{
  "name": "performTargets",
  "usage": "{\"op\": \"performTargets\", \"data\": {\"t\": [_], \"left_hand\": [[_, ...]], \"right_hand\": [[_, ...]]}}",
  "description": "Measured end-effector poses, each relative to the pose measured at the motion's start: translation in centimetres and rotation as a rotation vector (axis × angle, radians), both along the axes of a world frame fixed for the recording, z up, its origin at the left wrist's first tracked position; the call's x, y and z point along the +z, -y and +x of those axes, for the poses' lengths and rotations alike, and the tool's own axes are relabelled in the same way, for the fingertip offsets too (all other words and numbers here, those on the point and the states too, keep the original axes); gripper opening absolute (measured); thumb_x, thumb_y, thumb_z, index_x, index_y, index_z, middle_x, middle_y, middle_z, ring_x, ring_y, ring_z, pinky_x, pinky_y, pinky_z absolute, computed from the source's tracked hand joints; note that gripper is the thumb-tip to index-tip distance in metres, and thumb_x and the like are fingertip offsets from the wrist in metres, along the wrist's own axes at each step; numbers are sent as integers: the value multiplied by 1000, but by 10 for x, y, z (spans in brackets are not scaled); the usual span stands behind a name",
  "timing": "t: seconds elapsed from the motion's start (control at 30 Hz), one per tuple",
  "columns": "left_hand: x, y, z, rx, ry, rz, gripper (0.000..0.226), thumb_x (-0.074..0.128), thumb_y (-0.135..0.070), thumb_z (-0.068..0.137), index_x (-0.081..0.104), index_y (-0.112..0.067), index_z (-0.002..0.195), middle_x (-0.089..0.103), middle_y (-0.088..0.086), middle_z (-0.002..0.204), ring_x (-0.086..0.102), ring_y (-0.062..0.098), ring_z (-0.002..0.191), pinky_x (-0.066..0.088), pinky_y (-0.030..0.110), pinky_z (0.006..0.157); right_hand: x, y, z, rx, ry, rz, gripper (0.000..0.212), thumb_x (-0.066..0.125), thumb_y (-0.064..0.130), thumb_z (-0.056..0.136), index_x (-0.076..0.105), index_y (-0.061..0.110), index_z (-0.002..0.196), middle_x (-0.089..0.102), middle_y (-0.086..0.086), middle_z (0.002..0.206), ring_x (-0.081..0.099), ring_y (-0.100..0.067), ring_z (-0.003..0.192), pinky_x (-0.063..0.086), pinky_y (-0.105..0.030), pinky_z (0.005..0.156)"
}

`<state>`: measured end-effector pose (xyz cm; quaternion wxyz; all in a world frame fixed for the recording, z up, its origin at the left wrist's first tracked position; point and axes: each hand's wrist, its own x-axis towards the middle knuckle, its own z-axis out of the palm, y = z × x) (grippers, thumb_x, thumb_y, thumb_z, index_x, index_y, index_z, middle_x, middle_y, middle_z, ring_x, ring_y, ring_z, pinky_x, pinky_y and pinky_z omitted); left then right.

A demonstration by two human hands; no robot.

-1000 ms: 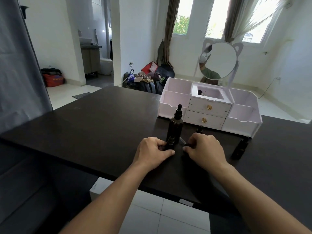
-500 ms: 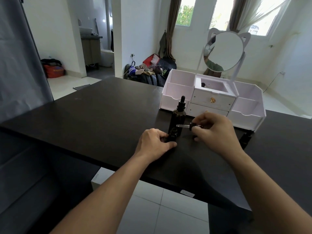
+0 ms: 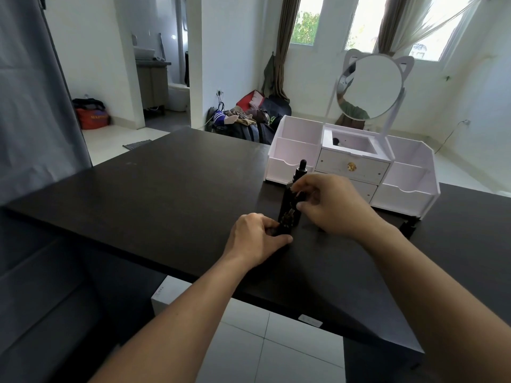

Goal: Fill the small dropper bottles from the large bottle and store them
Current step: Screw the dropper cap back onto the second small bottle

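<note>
A tall dark large bottle (image 3: 290, 194) with a black dropper cap stands on the dark table (image 3: 171, 183), in front of the white organizer (image 3: 409, 172). My left hand (image 3: 257, 239) grips a small dark dropper bottle (image 3: 286, 225) standing upright on the table, just in front of the large bottle. My right hand (image 3: 331, 205) pinches a dropper with a black cap (image 3: 300, 199) and holds it tilted, its tip pointing down at the small bottle's mouth. Another small dark bottle (image 3: 407, 228) stands to the right, partly hidden by my right forearm.
The white organizer has open side bins, two drawers with gold knobs and a round cat-ear mirror (image 3: 370, 87). A small black item (image 3: 336, 141) sits in its top middle compartment. The table's near edge runs below my forearms, with tiled floor (image 3: 265, 341) beyond it.
My right hand lifted the dropper off the table, first held it level beside the large bottle, then tipped it downward over the small bottle. My left hand stayed on the small bottle.
</note>
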<state>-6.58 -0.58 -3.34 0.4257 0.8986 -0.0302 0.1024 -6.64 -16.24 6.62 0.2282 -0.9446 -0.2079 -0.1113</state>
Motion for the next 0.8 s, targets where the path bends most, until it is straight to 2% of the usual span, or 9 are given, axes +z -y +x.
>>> {"op": "performTargets", "data": {"t": [0.07,0.17,0.27,0.43,0.53,0.67,0.73,0.8], "left_hand": [[1,0,-1,6,0,-6,37,80,-44,74,75,-22,103,58,-13,77,57,7,75,44,21,67],[1,0,-2,-4,-4,-7,39,80,-43,75,74,-22,106,58,-13,79,58,7,77,48,23,70],[2,0,-3,-8,2,-2,39,80,-44,75,75,-21,106,59,-11,79,58,8,78,49,24,70],[3,0,-4,-15,-7,-13,38,80,-45,74,75,-22,105,59,-11,80,60,10,79,53,28,75],[2,0,-3,-4,-12,-20,39,80,-46,73,75,-23,104,57,-14,77,57,6,75,50,25,71],[1,0,-2,6,-17,-29,37,81,-44,72,75,-22,102,53,-17,75,55,7,74,47,24,69],[0,0,-1,1,-26,-34,38,81,-44,72,75,-23,104,54,-16,77,56,7,74,48,24,70],[-1,0,0,3,-31,-38,40,81,-44,72,74,-22,105,55,-16,78,55,5,73,47,23,68]], "right_hand": [[2,-5,2,31,-22,-83,31,67,8,84,67,24,111,67,6,97,59,-6,80,47,-23,77],[3,-12,1,61,-54,-201,32,65,4,85,67,23,111,65,5,98,60,-13,91,43,-22,78],[3,-16,0,81,-75,-254,32,64,3,86,67,21,111,67,1,105,57,-12,88,44,-22,78],[3,-19,1,65,-94,-298,28,63,6,87,66,19,111,61,3,95,58,-16,87,44,-24,77],[4,-21,0,39,-101,-312,23,64,12,88,65,17,111,64,-1,101,58,-18,89,44,-25,76],[7,-22,-2,-7,-51,-340,18,66,28,90,66,13,99,65,-3,92,57,-18,81,40,-23,65],[7,-23,-3,-41,-24,-371,24,65,37,90,59,14,88,65,-2,87,57,-18,77,33,-21,54],[7,-23,-2,-65,-10,-398,33,64,45,88,56,14,84,65,-2,84,58,-20,76,30,-20,52]]}}
